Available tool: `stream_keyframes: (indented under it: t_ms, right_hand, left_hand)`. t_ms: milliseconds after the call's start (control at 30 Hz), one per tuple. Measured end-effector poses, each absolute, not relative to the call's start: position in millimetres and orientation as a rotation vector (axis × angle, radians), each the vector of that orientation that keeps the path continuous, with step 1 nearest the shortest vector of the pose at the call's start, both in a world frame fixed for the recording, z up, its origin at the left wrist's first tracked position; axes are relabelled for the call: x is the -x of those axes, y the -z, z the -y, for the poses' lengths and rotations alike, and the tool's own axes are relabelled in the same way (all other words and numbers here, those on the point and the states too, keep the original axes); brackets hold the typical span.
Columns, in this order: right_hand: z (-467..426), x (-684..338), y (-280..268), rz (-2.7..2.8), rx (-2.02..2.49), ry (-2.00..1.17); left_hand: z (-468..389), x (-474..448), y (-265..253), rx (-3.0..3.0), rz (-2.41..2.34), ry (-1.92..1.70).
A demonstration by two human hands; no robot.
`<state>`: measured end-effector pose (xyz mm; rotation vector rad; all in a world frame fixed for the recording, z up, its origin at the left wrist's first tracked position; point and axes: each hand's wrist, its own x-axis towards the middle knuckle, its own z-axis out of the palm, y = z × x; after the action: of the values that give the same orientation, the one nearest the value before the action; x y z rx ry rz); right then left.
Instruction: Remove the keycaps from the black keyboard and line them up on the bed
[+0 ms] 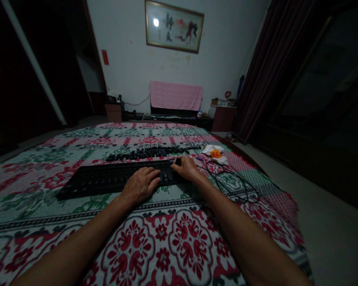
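A black keyboard [98, 178] lies on the flowered bedspread, with few raised keys visible near its right end. My left hand [141, 182] rests on its front edge, fingers stretched over the right half and holding nothing I can see. At the keyboard's right end, my right hand [185, 168] is closed in a pinch around a small black piece [178, 161], too dark to name surely. Behind the keyboard runs a long row of loose black keycaps [149, 152].
Right of my hands lies a looped black cable [241, 186]. Beyond it sits a crumpled white cloth or tissue [210, 149] with an orange piece [216, 153] on it. The patterned bedspread [161, 238] drops off at the right. A pink cloth [176, 95] hangs by the far wall.
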<state>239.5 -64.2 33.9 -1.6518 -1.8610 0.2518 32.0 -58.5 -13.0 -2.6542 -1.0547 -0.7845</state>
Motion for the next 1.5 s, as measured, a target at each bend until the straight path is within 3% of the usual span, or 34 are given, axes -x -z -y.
stream_keyframes:
  t_ms: [567, 1133, 1500]
  right_hand:
    - [68.0, -239.9, -39.3, 2.212, 1.581, 0.010]
    - [55.8, -241.9, -48.1, 1.867, 1.314, -0.403]
    - [48.3, -239.7, -33.6, 1.784, 1.386, -0.402]
  left_hand:
    - [56.3, -34.2, 11.3, 2.719, 1.040, 0.651]
    - [59.1, -34.6, 8.9, 2.729, 1.099, 0.705]
    - [45.7, -64.7, -17.7, 2.746, 1.315, 0.714]
